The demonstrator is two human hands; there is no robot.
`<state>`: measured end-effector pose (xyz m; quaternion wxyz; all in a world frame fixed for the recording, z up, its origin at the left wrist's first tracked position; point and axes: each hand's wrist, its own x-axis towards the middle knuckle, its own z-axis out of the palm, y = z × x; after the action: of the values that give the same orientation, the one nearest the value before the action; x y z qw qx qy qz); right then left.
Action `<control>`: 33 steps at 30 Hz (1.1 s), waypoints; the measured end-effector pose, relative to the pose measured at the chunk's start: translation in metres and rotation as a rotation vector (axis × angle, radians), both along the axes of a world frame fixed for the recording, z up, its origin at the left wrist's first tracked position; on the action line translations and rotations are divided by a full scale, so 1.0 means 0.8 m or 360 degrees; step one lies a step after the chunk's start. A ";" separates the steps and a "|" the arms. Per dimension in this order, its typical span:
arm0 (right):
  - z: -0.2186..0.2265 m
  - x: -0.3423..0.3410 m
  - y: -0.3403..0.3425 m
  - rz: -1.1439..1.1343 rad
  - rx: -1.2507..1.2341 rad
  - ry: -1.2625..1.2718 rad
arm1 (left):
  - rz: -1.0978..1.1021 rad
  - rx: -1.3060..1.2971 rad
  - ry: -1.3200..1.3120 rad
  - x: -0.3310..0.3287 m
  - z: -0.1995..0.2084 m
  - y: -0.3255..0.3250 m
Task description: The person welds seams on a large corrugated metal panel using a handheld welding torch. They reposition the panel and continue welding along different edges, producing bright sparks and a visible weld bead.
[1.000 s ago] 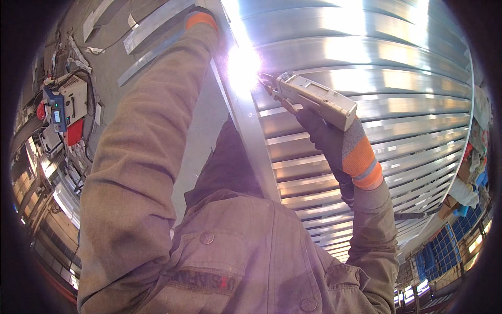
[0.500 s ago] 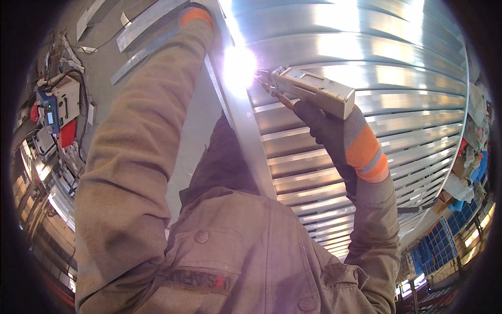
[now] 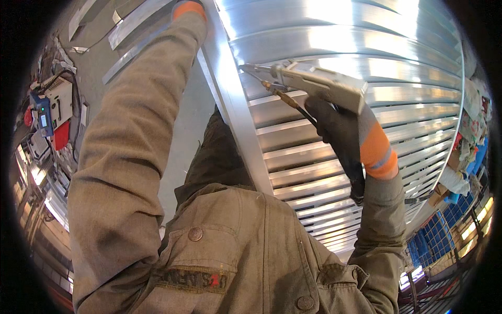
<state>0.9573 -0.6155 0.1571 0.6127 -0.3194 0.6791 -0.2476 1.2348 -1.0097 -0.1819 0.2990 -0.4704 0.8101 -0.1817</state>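
Note:
My right hand (image 3: 337, 128), in a dark glove with a grey and orange cuff, is wrapped round a welding gun (image 3: 324, 82). The gun has a pale boxy body and a thin brass-coloured wire guide beside its nozzle. Its tip points left, close to the joint between a slat and the long metal side rail (image 3: 232, 97); I cannot tell if it touches. No arc shows at the tip. At the upper edge, my left hand (image 3: 189, 8) shows just its orange cuff beside the rail's far end; its fingers are out of sight. Shiny metal slats (image 3: 308, 165) run rightward from the rail.
Loose metal strips (image 3: 137, 26) lie on the grey floor at upper left. Farther left stand a blue box with a small screen (image 3: 43, 118) and a pale machine (image 3: 61, 97) among cables. Bags and cloths (image 3: 473, 112) lie beyond the slats, near a blue mesh crate (image 3: 433, 242).
The bright welding arc at the rail has gone out. My right hand and the gun have shifted slightly right, away from the rail. My left arm has moved slightly left.

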 end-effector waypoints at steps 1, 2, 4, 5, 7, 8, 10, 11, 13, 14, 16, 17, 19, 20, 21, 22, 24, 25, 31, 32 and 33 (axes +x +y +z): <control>-0.002 0.004 0.012 -0.0063 0.0004 -0.0025 | -0.0021 -0.0002 -0.0042 0.001 -0.003 0.001; -0.004 0.007 0.025 -0.0127 -0.0025 -0.0057 | -0.0038 0.0001 -0.0073 0.001 -0.004 0.002; -0.006 0.011 0.051 -0.0281 0.0003 -0.0139 | -0.0068 0.0045 -0.0155 0.001 -0.005 0.002; -0.010 0.013 0.059 -0.0267 -0.0040 -0.0138 | -0.0077 0.0059 -0.0188 0.000 -0.005 0.003; -0.020 0.017 0.072 -0.0240 -0.0122 -0.0138 | -0.0102 0.0076 -0.0241 -0.001 -0.005 0.002; -0.025 0.019 0.077 -0.0267 -0.0091 -0.0131 | -0.0119 0.0084 -0.0266 0.001 -0.004 0.002; -0.033 0.021 0.080 -0.0232 -0.0215 -0.0127 | -0.0137 0.0092 -0.0311 0.002 -0.005 -0.001; -0.035 0.021 0.081 -0.0222 -0.0237 -0.0128 | -0.0140 0.0089 -0.0330 0.002 -0.006 -0.004; -0.038 0.020 0.080 -0.0212 -0.0242 -0.0134 | -0.0150 0.0089 -0.0357 0.006 -0.008 -0.008; -0.038 0.019 0.079 -0.0210 -0.0224 -0.0139 | -0.0147 0.0084 -0.0367 0.006 -0.010 -0.012; -0.038 0.018 0.078 -0.0232 -0.0191 -0.0194 | -0.0140 0.0086 -0.0392 0.011 -0.013 -0.017; -0.039 0.017 0.078 -0.0237 -0.0183 -0.0206 | -0.0165 0.0102 -0.0427 0.013 -0.016 -0.017; -0.040 0.017 0.077 -0.0242 -0.0177 -0.0211 | -0.0216 0.0135 -0.0497 0.017 -0.019 -0.020; -0.041 0.018 0.077 -0.0240 -0.0197 -0.0203 | -0.0242 0.0151 -0.0532 0.017 -0.020 -0.020; -0.041 0.018 0.078 -0.0238 -0.0217 -0.0195 | -0.0259 0.0123 -0.0484 0.020 -0.019 -0.022; -0.043 0.019 0.078 -0.0233 -0.0253 -0.0184 | -0.0237 0.0115 -0.0466 0.019 -0.020 -0.021; -0.045 0.019 0.079 -0.0207 -0.0256 -0.0166 | -0.0219 0.0114 -0.0448 0.018 -0.017 -0.019; -0.045 0.018 0.079 -0.0188 -0.0223 -0.0159 | -0.0210 0.0117 -0.0442 0.016 -0.015 -0.017; -0.047 0.020 0.081 -0.0179 -0.0221 -0.0181 | -0.0157 0.0132 -0.0397 0.004 0.002 -0.006; -0.047 0.021 0.081 -0.0179 -0.0235 -0.0177 | -0.0146 0.0131 -0.0385 0.003 0.005 -0.005; -0.047 0.021 0.081 -0.0180 -0.0249 -0.0172 | -0.0137 0.0132 -0.0373 0.002 0.009 -0.004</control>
<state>0.9742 -0.5504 0.1193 0.6068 -0.3137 0.6406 -0.3508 1.2363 -1.0133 -0.1751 0.4027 -0.3980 0.7959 -0.2144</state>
